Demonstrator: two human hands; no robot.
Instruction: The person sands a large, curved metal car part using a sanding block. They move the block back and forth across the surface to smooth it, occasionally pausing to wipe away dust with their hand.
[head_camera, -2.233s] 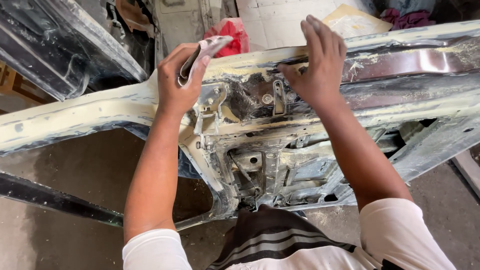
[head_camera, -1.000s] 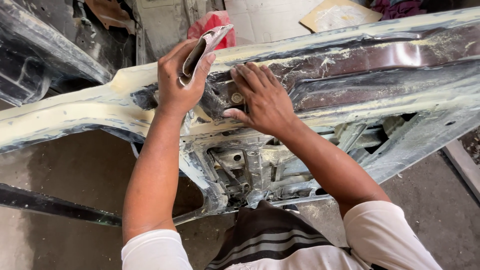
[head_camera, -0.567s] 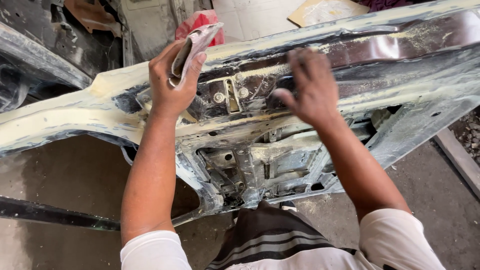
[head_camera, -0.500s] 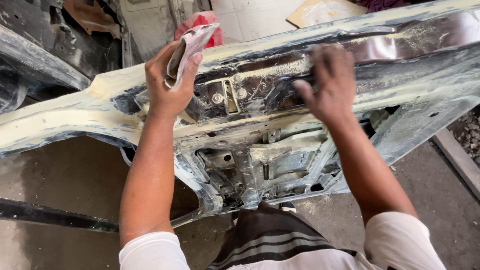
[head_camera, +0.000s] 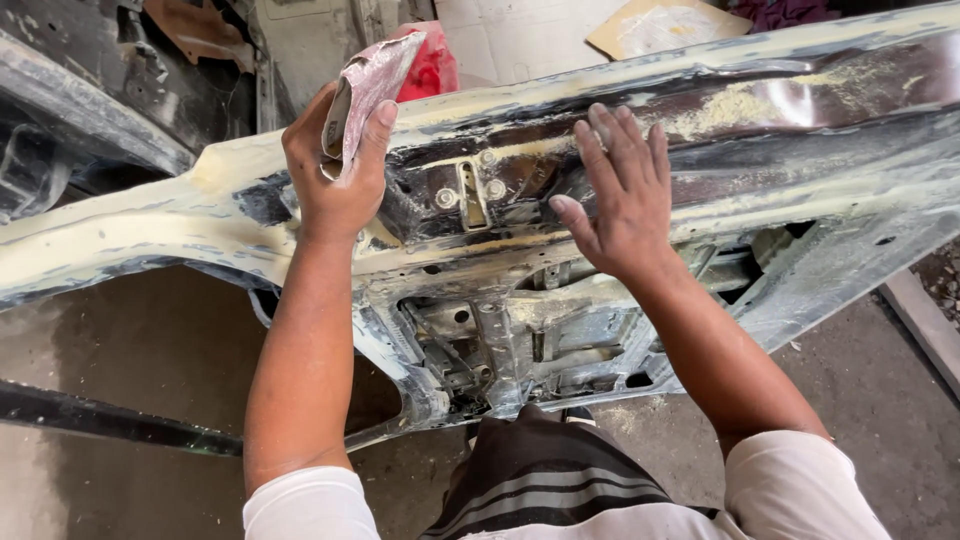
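A stripped car body panel (head_camera: 800, 130), dark metal smeared with pale yellow filler, lies across the view in front of me. My left hand (head_camera: 335, 165) rests on its upper edge and grips a folded sheet of sandpaper (head_camera: 368, 82) between thumb and fingers. My right hand (head_camera: 620, 195) lies flat on the panel with fingers spread, palm down on the dark sanded area right of a small bolted latch bracket (head_camera: 465, 192). It holds nothing.
Below the hands the panel's inner frame (head_camera: 500, 340) shows holes and brackets. A red object (head_camera: 430, 65) and a piece of cardboard (head_camera: 655, 25) lie beyond the panel. Another dark car part (head_camera: 90, 90) is at the upper left. Concrete floor (head_camera: 130, 340) lies underneath.
My right hand has slid back and forth along the panel and now rests nearer the latch bracket. My left hand has kept its grip on the sandpaper at the same spot.
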